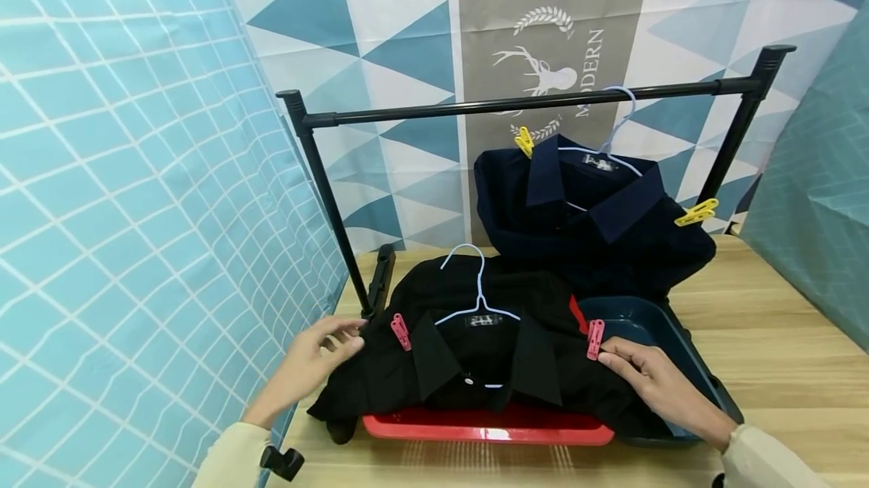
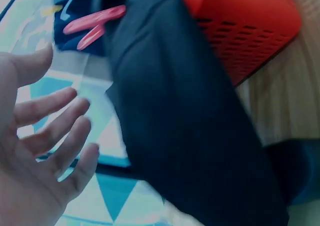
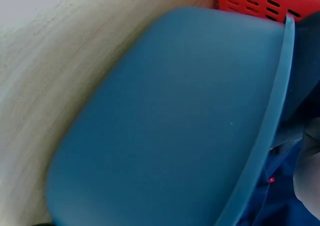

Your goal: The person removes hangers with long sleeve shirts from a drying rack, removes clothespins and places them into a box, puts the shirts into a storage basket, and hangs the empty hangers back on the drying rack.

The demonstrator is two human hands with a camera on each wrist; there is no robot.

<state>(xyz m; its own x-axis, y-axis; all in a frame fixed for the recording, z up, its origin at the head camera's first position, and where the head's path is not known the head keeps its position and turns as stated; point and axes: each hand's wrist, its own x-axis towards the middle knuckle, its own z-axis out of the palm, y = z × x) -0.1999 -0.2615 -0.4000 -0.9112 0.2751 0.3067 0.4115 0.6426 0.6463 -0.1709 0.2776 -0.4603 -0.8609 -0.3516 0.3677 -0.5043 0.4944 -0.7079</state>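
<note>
Right hand (image 1: 645,376) pinching clip (image 1: 595,339), shirt (image 1: 482,356) overlapping red basket (image 1: 489,435), blue basin (image 1: 652,323)

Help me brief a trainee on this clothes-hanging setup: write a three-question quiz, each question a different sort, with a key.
1. Short answer: what colour are the clips on the black shirt?
2. True or false: the hanger in the black shirt is hooked over the rail.
3. Multiple choice: which hand has its fingertips at a clip?
A) left
B) right
C) both

Key
1. Pink.
2. False: its hook stands free below the rail; the navy shirt is the one hanging there.
3. B: the right hand is at a clip; the left hand is apart from both.
</note>
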